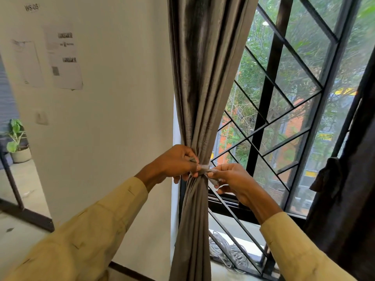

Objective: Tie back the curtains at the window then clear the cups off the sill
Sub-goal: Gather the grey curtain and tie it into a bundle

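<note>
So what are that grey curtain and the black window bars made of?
The grey curtain looks like woven fabric with a slight sheen: it hangs in soft folds that catch the light in streaks. The black window bars look like painted metal, probably steel: thin, straight, rigid and matte, though I can't be sure.

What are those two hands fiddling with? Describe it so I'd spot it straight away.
Start at the barred window; at its left edge hangs a grey curtain, gathered into a narrow waist. Around that waist runs a thin grey tie, its ends pinched by the left hand and the right hand. Unlike the curtain's long vertical folds, it is a short strip running crosswise.
</note>
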